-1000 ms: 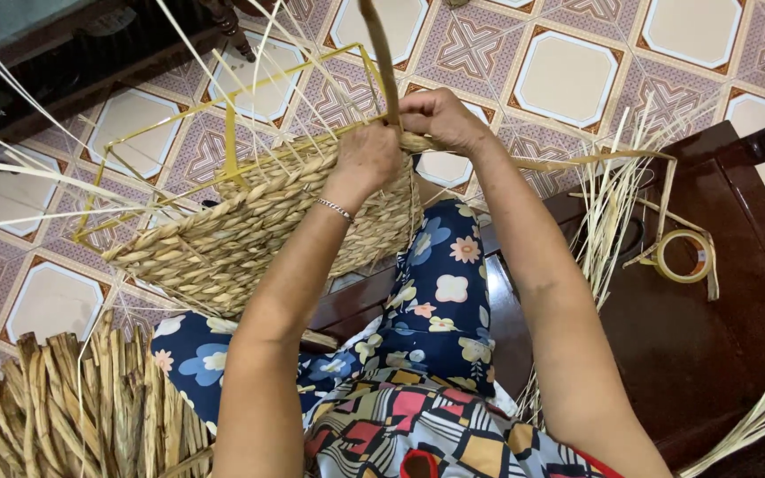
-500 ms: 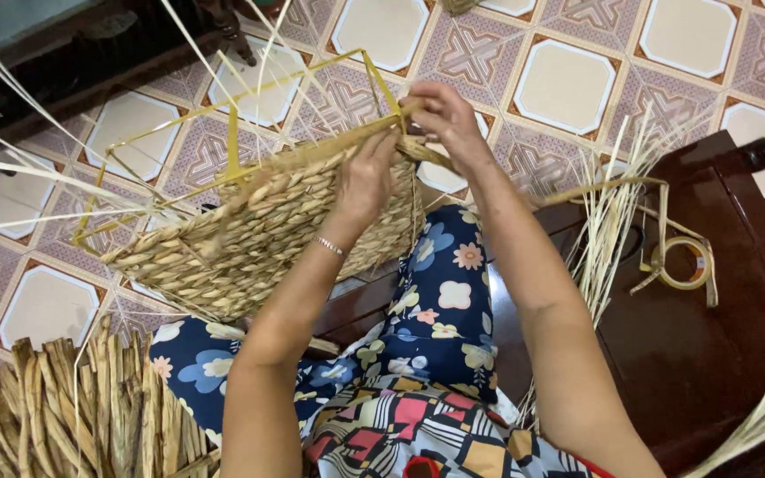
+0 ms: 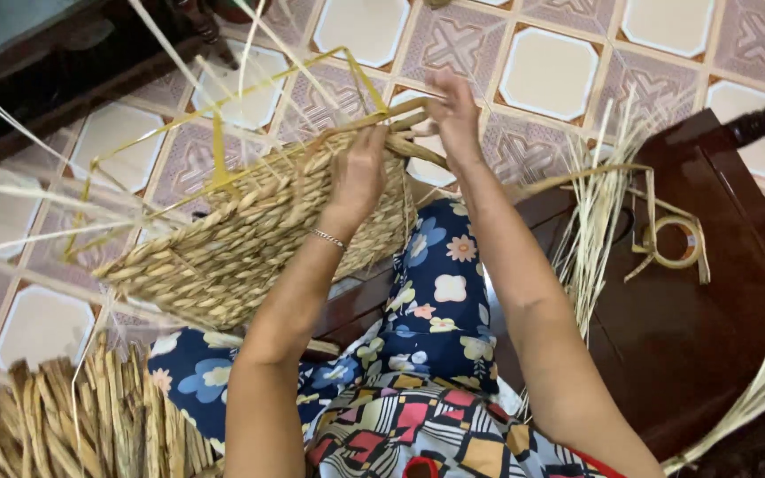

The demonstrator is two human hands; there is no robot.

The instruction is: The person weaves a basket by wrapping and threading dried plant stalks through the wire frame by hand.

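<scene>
Fingers (image 3: 374,146) of the left hand (image 3: 358,173) lie pressed together over the rim of the basket (image 3: 232,239), curling onto the weave, while the right hand (image 3: 455,115) pinches a thick flat strand (image 3: 405,113) at the basket's upper right corner, its fingertips partly hidden behind that strand. Woven from plump, twisted straw-coloured rope in rough, ridged rows, the basket is boxy and rests on the person's lap above the tiled floor (image 3: 542,71), tipped on its side. Its long axis runs from lower left to upper right, and the open mouth faces up and away toward the floor. A thin yellow wire frame (image 3: 223,97) stands out from the mouth as a rectangle, with pale, stiff upright strands (image 3: 37,190) fanning off to the left edge of view, where they are cut off. How the wire joins the weave is hard to make out. A bundle of dried flat leaves (image 3: 73,425) lies at the lower left, cut by the frame. On the dark, glossy wooden table (image 3: 710,336) to the right lie thin pale reeds (image 3: 595,212) near its left edge and a roll of tape (image 3: 673,243) toward the far edge. A silver bracelet (image 3: 328,237) circles the left wrist.
</scene>
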